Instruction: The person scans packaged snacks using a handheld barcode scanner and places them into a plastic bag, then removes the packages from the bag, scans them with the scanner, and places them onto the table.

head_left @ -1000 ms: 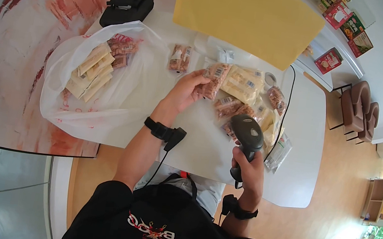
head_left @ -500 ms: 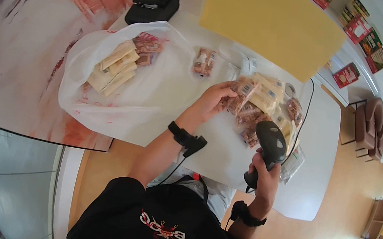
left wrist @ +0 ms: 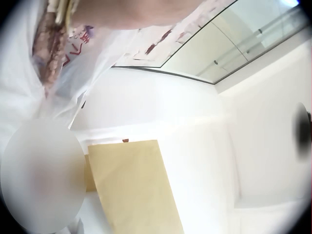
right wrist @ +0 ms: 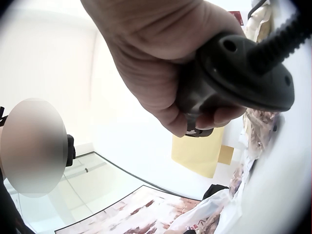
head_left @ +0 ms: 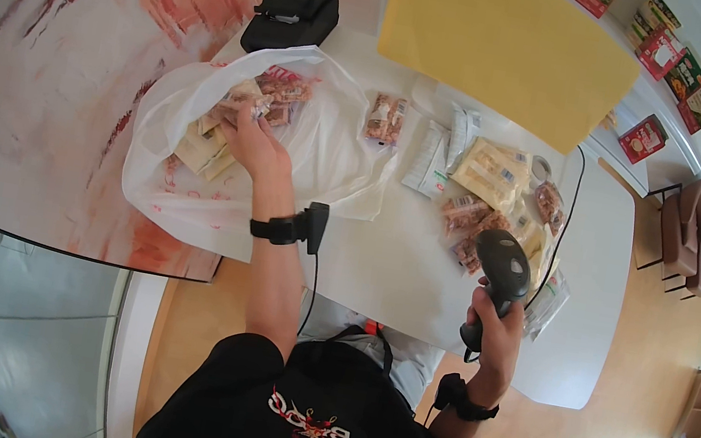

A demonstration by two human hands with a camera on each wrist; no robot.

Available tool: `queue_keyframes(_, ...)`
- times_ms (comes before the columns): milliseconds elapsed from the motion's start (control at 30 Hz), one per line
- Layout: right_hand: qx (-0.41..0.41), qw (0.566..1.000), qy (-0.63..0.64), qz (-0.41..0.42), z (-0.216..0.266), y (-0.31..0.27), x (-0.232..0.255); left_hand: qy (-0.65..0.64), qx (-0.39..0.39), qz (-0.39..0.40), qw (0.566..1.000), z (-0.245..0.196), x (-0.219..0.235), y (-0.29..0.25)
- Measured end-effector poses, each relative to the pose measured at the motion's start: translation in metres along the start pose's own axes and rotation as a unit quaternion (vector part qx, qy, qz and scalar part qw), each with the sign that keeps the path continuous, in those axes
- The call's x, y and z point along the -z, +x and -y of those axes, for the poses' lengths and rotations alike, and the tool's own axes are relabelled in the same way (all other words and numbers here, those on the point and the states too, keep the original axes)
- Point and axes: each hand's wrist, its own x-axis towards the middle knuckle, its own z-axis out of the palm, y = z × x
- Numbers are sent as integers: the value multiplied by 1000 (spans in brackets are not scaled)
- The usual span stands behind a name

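Note:
Over the white plastic bag [head_left: 155,179], my left hand [head_left: 259,149] pinches a clear packet of reddish-brown pieces [head_left: 239,99], above cream packets [head_left: 201,149] and beside other reddish-brown ones [head_left: 290,90]. In the left wrist view, only part of the left hand [left wrist: 131,12] shows at the top edge. My right hand [head_left: 499,336] grips a black handheld scanner [head_left: 504,266] by its handle, its head near the pile of packets. In the right wrist view, the fingers of the right hand [right wrist: 151,58] curl round the scanner [right wrist: 243,73].
One reddish-brown packet [head_left: 385,119] lies alone on the white table [head_left: 362,262]. White packets [head_left: 429,160], cream packets [head_left: 492,173] and a tape roll [head_left: 541,168] lie to its right. A black case [head_left: 292,19] and yellow board [head_left: 506,46] stand behind; a cable [head_left: 559,243] runs at right.
My left hand has moved left from the pile to the bag with a reddish-brown packet. White packets beside the pile are now uncovered. The right hand still holds the scanner; the view has shifted.

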Motion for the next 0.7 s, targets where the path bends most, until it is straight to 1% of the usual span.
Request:
queue_keyframes(67, 2, 1000, -8, 9, -1, 1, -1, 125, 23, 75, 989, -7, -6, -1)
queue_keyframes(100, 1, 1000, -7, 8, -2, 1, -1, 126, 24, 76, 989, -1, -4, -4)
queue_keyframes(133, -1, 1000, -14, 11, -3, 3, -2, 188, -62, 113, 974, 11, 1, -11)
queue_keyframes(167, -2, 1000, -22, 14, -4, 4, -2, 247, -146, 149, 946, 22, 5, -18)
queue_keyframes(200, -4, 1000, -25, 10, -6, 6, -1, 247, -140, 149, 947, 27, 6, -26)
queue_keyframes(233, -7, 1000, -24, 8, -10, 7, -1, 247, -78, 227, 939, 35, 8, -37)
queue_keyframes(267, -9, 1000, -22, 5, -12, 8, 1, 241, -15, 303, 922, 43, 8, -49)
queue_keyframes(300, -10, 1000, -27, -4, -14, 9, 2, 238, -5, 305, 922, 47, 2, -65)
queue_keyframes(333, -12, 1000, -20, -9, -15, 10, 2, 299, 92, 417, 854, 45, -8, -83)
queue_keyframes(367, -14, 1000, -12, -12, -16, 12, 2, 350, 183, 518, 759, 46, -16, -97)
queue_keyframes(400, -13, 1000, -14, -18, -17, 14, 2, 347, 187, 520, 758, 56, -15, -107)
queue_keyframes(467, -7, 1000, 0, -26, -22, 18, 2, 433, 227, 622, 611, 77, -8, -122)
queue_keyframes(500, -1, 999, 16, -30, -23, 19, 2, 429, 231, 625, 610, 81, -8, -127)
queue_keyframes(533, -4, 999, 17, -38, -23, 20, 1, 521, 76, 650, 548, 85, -7, -133)
queue_keyframes(567, -4, 999, 14, -44, -24, 21, 4, 593, -84, 651, 466, 90, -7, -138)
queue_keyframes(600, -7, 999, 6, -37, -27, 23, 7, 605, -96, 625, 483, 93, -9, -138)
queue_keyframes(633, -10, 1000, -1, -29, -30, 23, 9, 602, -93, 628, 483, 97, -10, -136)
queue_keyframes(700, -10, 1000, 7, -27, -32, 24, 11, 643, -52, 569, 510, 104, -14, -129)
